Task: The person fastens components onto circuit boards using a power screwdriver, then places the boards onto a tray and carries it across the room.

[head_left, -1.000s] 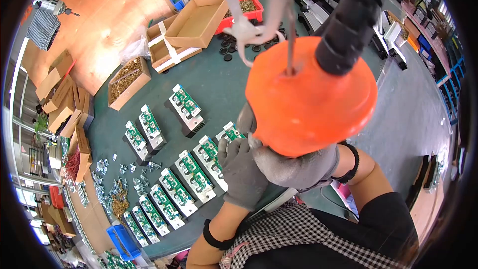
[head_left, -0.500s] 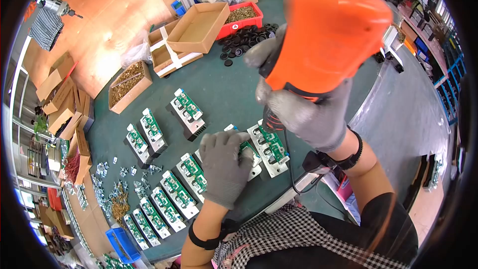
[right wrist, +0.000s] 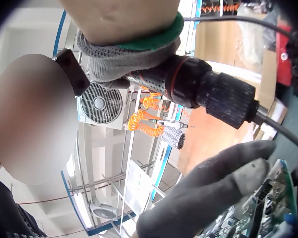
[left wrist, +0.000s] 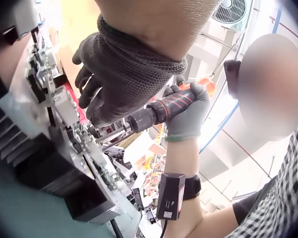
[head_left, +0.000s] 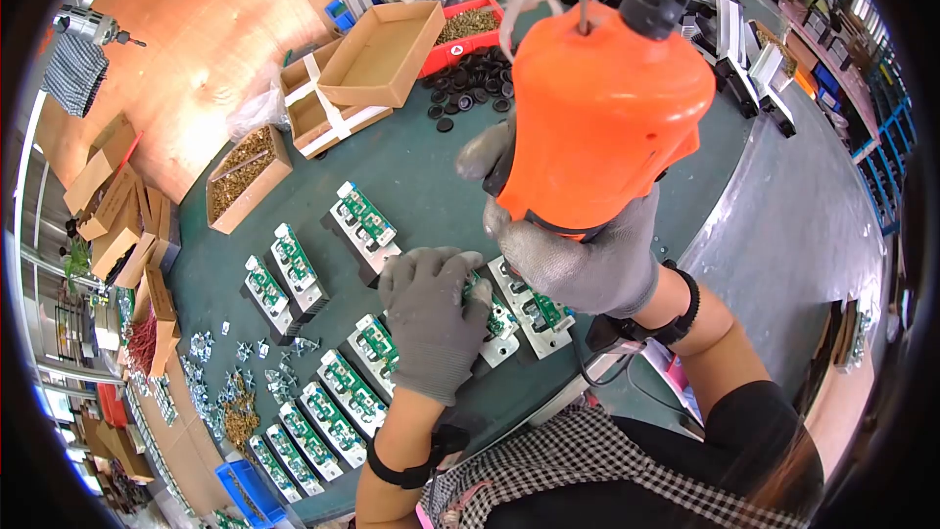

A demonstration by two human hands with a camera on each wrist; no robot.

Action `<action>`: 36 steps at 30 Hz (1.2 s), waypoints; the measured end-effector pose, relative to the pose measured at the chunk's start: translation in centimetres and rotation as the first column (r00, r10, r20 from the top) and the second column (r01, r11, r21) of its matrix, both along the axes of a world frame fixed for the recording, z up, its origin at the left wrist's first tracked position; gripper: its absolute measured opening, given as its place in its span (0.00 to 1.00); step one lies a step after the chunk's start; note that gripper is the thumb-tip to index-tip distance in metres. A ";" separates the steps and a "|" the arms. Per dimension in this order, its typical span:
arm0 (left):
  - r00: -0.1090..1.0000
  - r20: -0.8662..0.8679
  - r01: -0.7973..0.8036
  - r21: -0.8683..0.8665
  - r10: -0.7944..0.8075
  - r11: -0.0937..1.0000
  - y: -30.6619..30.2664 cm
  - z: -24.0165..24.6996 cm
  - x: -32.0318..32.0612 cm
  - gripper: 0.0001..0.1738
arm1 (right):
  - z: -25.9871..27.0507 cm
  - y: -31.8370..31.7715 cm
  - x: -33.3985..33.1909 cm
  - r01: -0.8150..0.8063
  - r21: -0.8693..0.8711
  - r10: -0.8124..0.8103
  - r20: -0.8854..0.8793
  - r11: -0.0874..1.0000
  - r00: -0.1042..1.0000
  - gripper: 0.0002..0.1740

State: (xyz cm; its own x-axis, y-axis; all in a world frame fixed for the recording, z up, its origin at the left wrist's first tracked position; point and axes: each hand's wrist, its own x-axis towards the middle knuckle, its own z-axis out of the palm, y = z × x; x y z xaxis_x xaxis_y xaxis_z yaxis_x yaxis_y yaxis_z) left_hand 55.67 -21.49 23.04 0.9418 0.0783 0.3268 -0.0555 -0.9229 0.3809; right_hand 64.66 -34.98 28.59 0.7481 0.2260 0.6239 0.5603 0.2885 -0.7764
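Note:
My gloved right hand (head_left: 597,264) grips an orange-bodied electric screwdriver (head_left: 607,118), held upright over the bench. Its bit (left wrist: 114,133) points down at a heatsink with a green circuit board (head_left: 501,318). My gloved left hand (head_left: 431,318) rests over this board, fingers loosely bent. In the right wrist view, the thumb and forefinger of the left hand (right wrist: 203,193) lie beside the board, close to the bit (right wrist: 287,133); whether they pinch a small part I cannot tell. A similar unit (head_left: 537,309) stands just right, partly behind the right hand.
A row of similar units (head_left: 343,392) runs to the lower left, with three more (head_left: 367,220) farther back. Loose metal parts (head_left: 240,402) lie left by a blue bin (head_left: 250,495). Behind are cardboard trays (head_left: 382,54), black caps (head_left: 460,93) and a red bin (head_left: 431,59). A cord hangs from the screwdriver.
The screwdriver and right hand rose away to the right, then came back down slightly left. My left hand moved left from beside the right hand, uncovering the right-hand unit.

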 end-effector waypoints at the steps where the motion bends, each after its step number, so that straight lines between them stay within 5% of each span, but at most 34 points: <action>1: 1.000 0.020 -0.005 0.015 0.004 1.000 0.3 0.5 0.1 0.13 | -0.1 0.1 0.1 0.008 0.002 -0.008 0.011 1.000 1.000 0.36; 5: 0.992 0.127 -0.022 0.029 0.018 0.999 0.8 3.1 0.4 0.12 | -0.5 -0.2 0.8 0.012 -0.052 -0.008 0.078 0.999 0.997 0.36; 9: 0.945 0.325 0.089 -0.148 -0.037 0.985 0.8 7.0 0.9 0.10 | 0.1 -0.1 -0.2 0.025 -0.058 -0.025 0.004 0.998 1.000 0.34; 12: 0.879 0.466 0.262 -0.302 -0.098 0.917 -1.0 11.0 0.9 0.32 | 0.2 0.4 -0.9 0.096 -0.103 -0.089 0.070 0.990 0.994 0.33; 15: 0.738 0.658 0.332 -0.160 -0.151 0.930 -3.2 12.1 2.7 0.50 | -0.2 0.7 -1.0 0.122 -0.093 -0.110 0.126 0.988 0.986 0.32; 18: 0.801 0.590 0.056 0.098 -0.103 0.994 -4.6 13.8 2.6 0.50 | 0.1 0.8 -1.5 0.090 -0.093 -0.093 -0.033 0.992 0.995 0.33; 20: 0.818 0.571 0.035 0.077 -0.073 0.996 -5.2 14.0 2.5 0.48 | 0.2 0.4 -1.5 0.068 -0.114 -0.072 -0.032 0.991 0.997 0.32; 26: 0.802 0.561 0.414 -0.276 -0.204 0.867 -1.3 10.4 2.6 0.28 | 1.5 -0.4 -0.7 0.028 -0.217 0.010 0.169 0.976 0.986 0.29; 28: 0.868 0.492 0.254 -0.331 -0.063 0.909 0.3 5.2 2.7 0.19 | 1.6 0.1 -0.6 -0.015 -0.178 0.035 0.110 0.984 0.993 0.27; 29: 0.997 0.072 0.000 -0.447 0.037 0.895 0.6 2.7 1.5 0.19 | 1.7 0.0 -0.6 -0.018 -0.182 0.033 0.081 0.983 0.996 0.26; 31: 0.990 0.127 0.051 0.052 -0.057 0.997 -0.5 -1.4 0.6 0.20 | 1.0 0.6 -0.3 -0.003 -0.127 0.014 0.085 0.992 0.996 0.26; 36: 0.992 0.124 -0.019 0.028 0.015 0.999 -2.0 -6.6 0.3 0.23 | 1.4 0.8 -0.7 -0.056 -0.102 0.056 -0.001 0.993 0.998 0.25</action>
State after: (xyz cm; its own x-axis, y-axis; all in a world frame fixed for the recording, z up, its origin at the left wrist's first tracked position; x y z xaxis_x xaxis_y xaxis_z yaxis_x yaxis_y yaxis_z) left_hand 55.97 -23.50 16.39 0.8926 0.0829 0.4432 -0.0845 -0.9348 0.3450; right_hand 63.96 -34.17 29.97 0.7317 0.3296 0.5967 0.5468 0.2389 -0.8025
